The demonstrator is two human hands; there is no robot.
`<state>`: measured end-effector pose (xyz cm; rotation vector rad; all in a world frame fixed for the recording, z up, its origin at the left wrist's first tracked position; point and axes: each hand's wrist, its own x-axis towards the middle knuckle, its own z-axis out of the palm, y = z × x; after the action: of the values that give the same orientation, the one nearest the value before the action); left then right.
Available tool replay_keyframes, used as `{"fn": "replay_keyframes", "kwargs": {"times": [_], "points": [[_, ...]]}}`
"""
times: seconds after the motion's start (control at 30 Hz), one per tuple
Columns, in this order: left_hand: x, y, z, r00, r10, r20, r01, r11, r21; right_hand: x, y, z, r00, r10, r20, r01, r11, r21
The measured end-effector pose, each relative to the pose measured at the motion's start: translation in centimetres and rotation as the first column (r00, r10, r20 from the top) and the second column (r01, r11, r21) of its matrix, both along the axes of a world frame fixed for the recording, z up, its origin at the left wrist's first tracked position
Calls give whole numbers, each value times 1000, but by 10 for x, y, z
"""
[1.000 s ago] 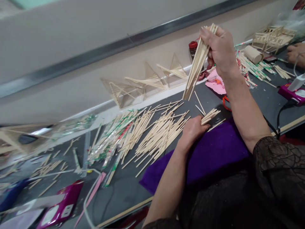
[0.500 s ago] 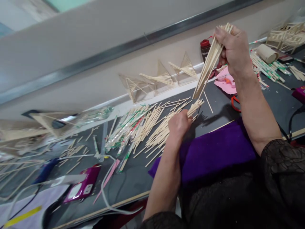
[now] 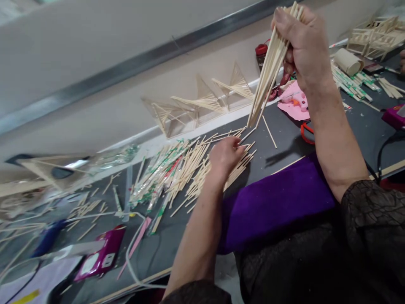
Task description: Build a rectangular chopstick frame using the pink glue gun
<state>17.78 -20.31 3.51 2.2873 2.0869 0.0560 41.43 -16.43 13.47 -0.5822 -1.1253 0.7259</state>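
The left hand [image 3: 225, 156] has let its bunch [image 3: 245, 164] onto loose sticks [image 3: 198, 185].

The bare right hand [image 3: 306, 44] is held high, its fingers curled closed and the thumb [image 3: 284, 22] uppermost, the bare right forearm [image 3: 337, 137] slanting up to it. The bare left hand [image 3: 224, 156] is lower, back upward, fingers bent and partly hidden, the bare left forearm [image 3: 202, 228] stretched forward.
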Motion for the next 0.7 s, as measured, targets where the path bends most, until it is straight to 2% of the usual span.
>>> {"fn": "replay_keyframes", "kwargs": {"times": [0.1,0.17,0.2,0.27,0.43,0.53,0.6,0.7], "points": [[62,-12,-5,974,-224,39,228,964,-136,0,0,0,1000,0,1,0,1000,16],[89,-19,-10,916,-389,95,401,884,-241,1,-1,2,1000,-5,-8,5,1000,19],[97,-22,-13,906,-405,121,423,862,-280,2,-1,2,1000,-5,-14,5,1000,25],[103,-28,-18,901,-400,167,433,852,-295,5,-1,3,1000,11,-25,-10,999,46],[95,-39,-30,862,-405,304,480,845,-236,13,1,0,997,58,44,-64,986,154],[94,-43,-32,840,-416,349,497,847,-186,11,-2,1,1000,27,5,-27,995,93],[96,-45,-31,845,-415,337,494,847,-197,8,-4,3,1000,3,-26,-2,999,34],[99,-46,-24,873,-446,195,484,838,-252,4,-7,5,999,16,-43,-15,1000,5]]}}
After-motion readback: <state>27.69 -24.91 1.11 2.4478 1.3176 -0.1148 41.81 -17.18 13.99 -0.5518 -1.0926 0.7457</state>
